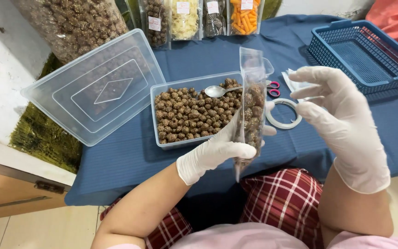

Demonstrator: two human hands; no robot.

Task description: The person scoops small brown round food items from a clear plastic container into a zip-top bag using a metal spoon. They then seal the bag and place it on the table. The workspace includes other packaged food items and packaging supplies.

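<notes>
My left hand (pixel 217 150), in a white glove, grips a tall clear pouch (pixel 252 106) filled partway with brown sesame-coated balls and holds it upright above the table's front edge. My right hand (pixel 342 120), also gloved, hovers to the right of the pouch with fingers spread, holding nothing. Behind the pouch stands a clear plastic tub (pixel 162 94) full of the same brown balls, with a metal spoon (pixel 217 91) resting on top. A roll of clear tape (pixel 283 114) lies between the pouch and my right hand.
The tub's clear lid (pixel 100 87) leans at the left on the blue cloth (pixel 125 157). Several filled snack pouches (pixel 199 18) stand at the back. An empty blue basket (pixel 362 55) sits at the right; pink-handled scissors (pixel 273 88) lie by the tape.
</notes>
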